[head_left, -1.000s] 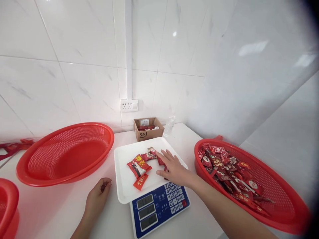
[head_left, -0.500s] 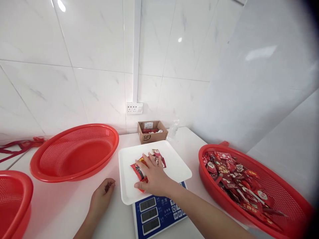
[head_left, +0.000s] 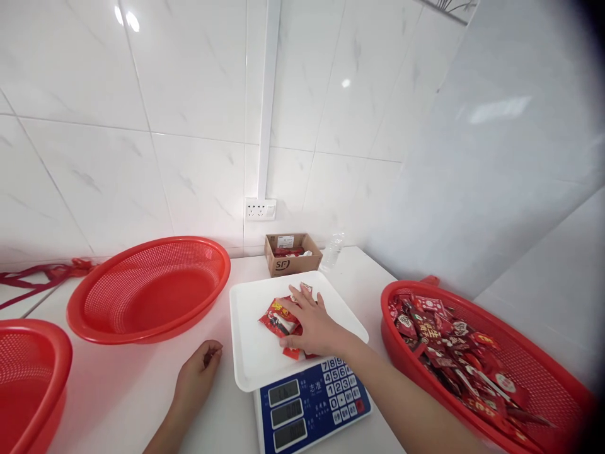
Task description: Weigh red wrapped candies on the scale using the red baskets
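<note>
On the white weighing tray (head_left: 255, 353) lie several small red snack packets (head_left: 280, 319), one with a yellow mark. My right hand (head_left: 314, 325) lies over them with its fingers spread, touching the packets and covering part of the pile. Beneath the tray stands a blue digital scale (head_left: 314, 403) with three small displays and a keypad. My left hand (head_left: 201, 372) rests on the white table left of the scale, its fingers loosely curled in; nothing shows in it.
To the right is a red oval basket (head_left: 543, 343) heaped with red snack packets. Two more red baskets (head_left: 142, 258) stand on the left. A small cardboard box (head_left: 295, 265) and a clear plastic piece (head_left: 334, 249) sit by the wall, below a socket (head_left: 261, 209).
My right hand has slid right on the tray, and the packets under it have shifted and bunched together. My left hand stays by the scale. The view has turned slightly.
</note>
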Action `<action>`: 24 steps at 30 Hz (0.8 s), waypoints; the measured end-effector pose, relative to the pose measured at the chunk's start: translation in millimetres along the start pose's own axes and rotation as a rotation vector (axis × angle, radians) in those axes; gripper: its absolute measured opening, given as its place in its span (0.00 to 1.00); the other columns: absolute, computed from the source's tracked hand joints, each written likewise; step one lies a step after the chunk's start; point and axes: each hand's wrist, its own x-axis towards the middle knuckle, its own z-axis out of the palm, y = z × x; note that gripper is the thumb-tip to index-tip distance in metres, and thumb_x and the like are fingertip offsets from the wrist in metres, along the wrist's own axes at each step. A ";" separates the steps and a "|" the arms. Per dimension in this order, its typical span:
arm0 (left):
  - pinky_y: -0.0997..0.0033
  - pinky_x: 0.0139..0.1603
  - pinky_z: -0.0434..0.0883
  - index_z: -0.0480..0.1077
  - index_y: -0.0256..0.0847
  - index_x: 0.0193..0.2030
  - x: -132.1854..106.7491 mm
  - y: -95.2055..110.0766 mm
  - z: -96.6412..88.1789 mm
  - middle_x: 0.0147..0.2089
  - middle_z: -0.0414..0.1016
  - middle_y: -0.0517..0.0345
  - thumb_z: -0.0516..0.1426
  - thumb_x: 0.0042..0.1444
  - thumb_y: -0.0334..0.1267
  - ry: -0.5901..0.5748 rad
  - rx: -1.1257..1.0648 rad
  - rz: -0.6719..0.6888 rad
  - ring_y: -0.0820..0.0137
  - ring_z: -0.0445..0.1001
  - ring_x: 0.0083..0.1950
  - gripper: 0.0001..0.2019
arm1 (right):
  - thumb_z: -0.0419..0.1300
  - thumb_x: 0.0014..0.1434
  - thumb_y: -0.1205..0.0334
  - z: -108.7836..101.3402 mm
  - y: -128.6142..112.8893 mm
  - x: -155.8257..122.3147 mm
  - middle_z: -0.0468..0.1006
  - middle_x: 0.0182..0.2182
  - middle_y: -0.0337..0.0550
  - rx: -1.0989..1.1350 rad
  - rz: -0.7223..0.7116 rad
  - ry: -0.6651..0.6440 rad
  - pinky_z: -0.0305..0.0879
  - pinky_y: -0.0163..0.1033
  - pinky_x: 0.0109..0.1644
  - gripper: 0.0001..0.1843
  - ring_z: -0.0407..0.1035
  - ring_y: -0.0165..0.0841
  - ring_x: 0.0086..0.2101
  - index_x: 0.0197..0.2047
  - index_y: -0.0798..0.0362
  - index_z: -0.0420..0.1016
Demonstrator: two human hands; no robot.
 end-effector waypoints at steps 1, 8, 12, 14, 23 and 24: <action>0.68 0.35 0.68 0.69 0.45 0.31 -0.2 0.1 -0.3 0.31 0.75 0.61 0.52 0.49 0.49 0.001 0.004 0.004 0.64 0.73 0.33 0.11 | 0.56 0.48 0.32 -0.7 2.2 1.9 0.30 0.69 0.47 0.003 0.041 -0.003 0.21 0.61 0.63 0.49 0.18 0.49 0.65 0.67 0.39 0.44; 0.68 0.36 0.67 0.67 0.45 0.32 -1.8 2.9 -2.2 0.32 0.75 0.60 0.51 0.49 0.49 -0.028 0.034 -0.009 0.64 0.73 0.34 0.12 | 0.50 0.52 0.31 1.7 13.7 2.5 0.49 0.67 0.48 0.014 0.017 0.057 0.28 0.60 0.64 0.44 0.33 0.47 0.66 0.67 0.43 0.50; 0.66 0.36 0.67 0.67 0.45 0.32 -2.5 4.8 -2.7 0.32 0.75 0.60 0.50 0.49 0.49 -0.025 0.034 -0.007 0.63 0.73 0.35 0.12 | 0.49 0.60 0.42 2.2 19.3 -3.0 0.57 0.64 0.50 0.097 0.045 0.231 0.38 0.57 0.64 0.34 0.47 0.44 0.63 0.65 0.49 0.55; 0.66 0.36 0.67 0.68 0.45 0.31 -2.5 5.2 -2.7 0.32 0.75 0.59 0.51 0.49 0.49 -0.024 0.033 -0.003 0.62 0.73 0.35 0.12 | 0.46 0.62 0.46 2.3 20.5 -7.9 0.58 0.63 0.49 0.118 0.065 0.306 0.45 0.51 0.64 0.32 0.51 0.40 0.62 0.65 0.52 0.54; 0.67 0.37 0.68 0.68 0.45 0.31 -2.3 3.0 -2.2 0.32 0.75 0.60 0.50 0.50 0.47 -0.011 0.047 0.035 0.63 0.73 0.35 0.11 | 0.50 0.60 0.45 50.6 27.7 -87.3 0.75 0.48 0.49 0.521 0.147 0.723 0.65 0.44 0.51 0.24 0.70 0.40 0.47 0.54 0.50 0.68; 0.66 0.37 0.68 0.68 0.45 0.31 -2.4 2.5 -2.3 0.32 0.75 0.60 0.50 0.50 0.47 -0.009 0.050 0.041 0.63 0.73 0.35 0.10 | 0.51 0.59 0.45 62.4 30.3 -98.9 0.78 0.43 0.49 0.549 0.186 0.775 0.66 0.42 0.49 0.23 0.71 0.40 0.44 0.51 0.50 0.70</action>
